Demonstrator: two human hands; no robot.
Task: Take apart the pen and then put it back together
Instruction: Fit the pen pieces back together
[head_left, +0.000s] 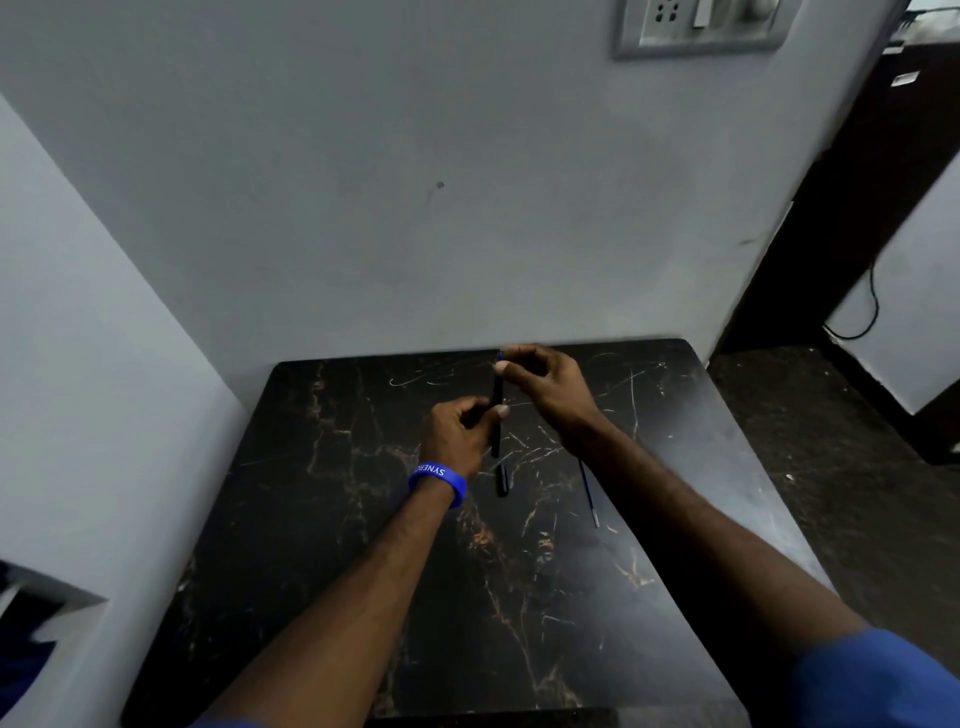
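Observation:
My left hand (457, 434), with a blue wristband, grips the dark pen barrel (497, 397) near its middle and holds it almost upright above the black marble table (363, 519). My right hand (545, 382) pinches the barrel's top end, where a small blue piece shows between the fingertips. The dark pen cap (502, 480) lies on the table just below the barrel. A thin blue refill (588, 491) lies on the table to the right, partly under my right forearm.
The table stands in a corner against grey walls at the back and left. A switch plate (696, 26) is high on the back wall. Dark floor and a cable (872, 306) are off the table's right edge.

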